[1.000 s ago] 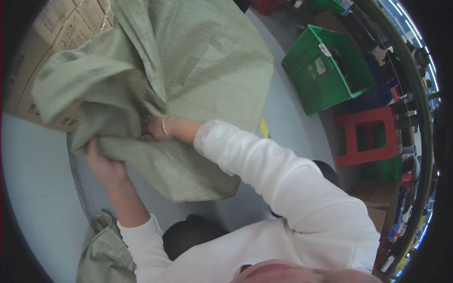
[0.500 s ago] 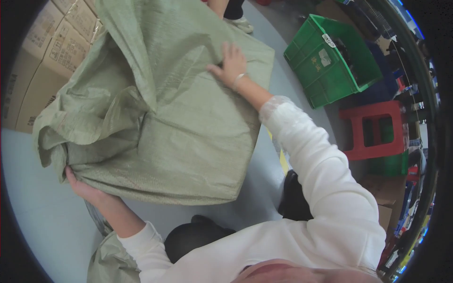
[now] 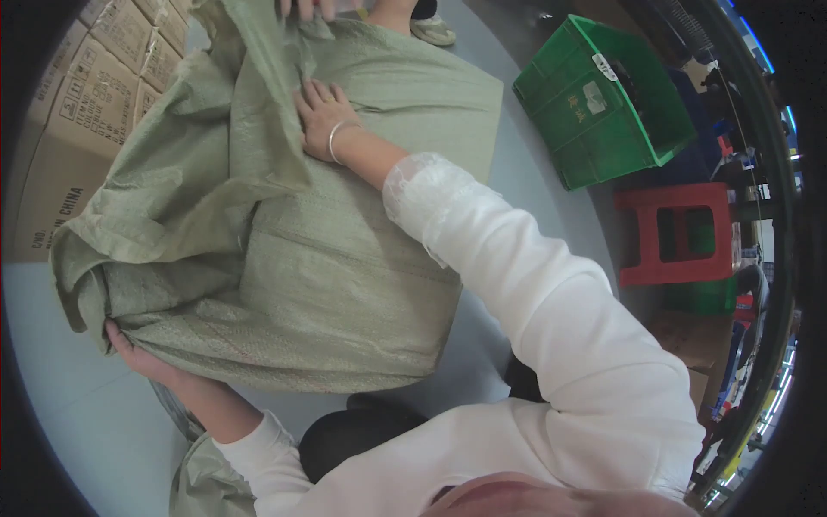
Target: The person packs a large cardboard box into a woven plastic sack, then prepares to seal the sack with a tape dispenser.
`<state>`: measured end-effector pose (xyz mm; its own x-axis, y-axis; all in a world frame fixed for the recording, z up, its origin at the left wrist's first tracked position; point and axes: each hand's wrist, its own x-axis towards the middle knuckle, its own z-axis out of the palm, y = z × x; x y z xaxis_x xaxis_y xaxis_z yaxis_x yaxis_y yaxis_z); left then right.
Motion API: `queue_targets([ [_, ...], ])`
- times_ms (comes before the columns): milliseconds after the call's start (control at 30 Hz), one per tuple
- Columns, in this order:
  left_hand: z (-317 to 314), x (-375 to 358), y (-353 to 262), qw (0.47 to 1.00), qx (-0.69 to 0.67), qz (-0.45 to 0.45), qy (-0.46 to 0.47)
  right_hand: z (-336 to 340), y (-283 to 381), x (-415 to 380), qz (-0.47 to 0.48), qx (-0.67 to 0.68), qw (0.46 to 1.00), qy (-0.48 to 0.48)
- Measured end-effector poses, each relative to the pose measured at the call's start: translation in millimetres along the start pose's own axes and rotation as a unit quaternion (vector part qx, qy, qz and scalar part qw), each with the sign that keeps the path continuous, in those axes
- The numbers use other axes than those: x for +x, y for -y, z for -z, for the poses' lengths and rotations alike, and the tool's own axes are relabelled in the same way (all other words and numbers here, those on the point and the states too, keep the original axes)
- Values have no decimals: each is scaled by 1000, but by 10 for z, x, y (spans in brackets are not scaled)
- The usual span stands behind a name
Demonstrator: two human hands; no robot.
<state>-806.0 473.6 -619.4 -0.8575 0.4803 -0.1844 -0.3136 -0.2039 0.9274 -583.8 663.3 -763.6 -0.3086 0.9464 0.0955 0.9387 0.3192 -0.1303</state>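
A large grey-green woven sack point(image 3: 353, 293) with a boxy bulk inside lies before me, its loose mouth folded open toward the left. My left hand point(image 3: 142, 355) grips the sack's lower left edge, the fingers partly hidden by the fabric. On the upper side, my right hand point(image 3: 327, 121) rests with its fingers stretched out, right beside a raised fold of cloth. What the sack holds is covered. Another person's hand point(image 3: 306, 9) is at the sack's far edge.
Printed cardboard cartons point(image 3: 86, 129) are stacked at the left. To the right stand a green crate point(image 3: 586, 108) and a red stool point(image 3: 633, 237). Another green-grey sack point(image 3: 211, 482) lies low at the left. A co-worker's shoe point(image 3: 433, 31) shows at the top.
My right hand has slid left across the sack to the raised fold. The sack's loose cloth has shifted, and the other person's hand has come into view at the top. My left hand keeps its grip.
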Motion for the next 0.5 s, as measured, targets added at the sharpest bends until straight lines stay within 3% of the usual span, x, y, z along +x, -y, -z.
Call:
queue_targets([
  [100,33,21,38,998,-29,3,50,2,-20,140,21,14,1000,-7],
  [200,5,-84,-7,998,-31,-36,40,-54,-47,337,13,-55,996,73],
  [300,19,-176,-39,995,-47,-68,49,-673,-286,791,4,-102,995,-5],
  [400,96,-179,-34,990,-35,-136,12,-436,-259,777,-10,-7,999,52],
  [500,410,37,148,988,-55,-139,35,-544,-303,783,-14,19,1000,8],
])
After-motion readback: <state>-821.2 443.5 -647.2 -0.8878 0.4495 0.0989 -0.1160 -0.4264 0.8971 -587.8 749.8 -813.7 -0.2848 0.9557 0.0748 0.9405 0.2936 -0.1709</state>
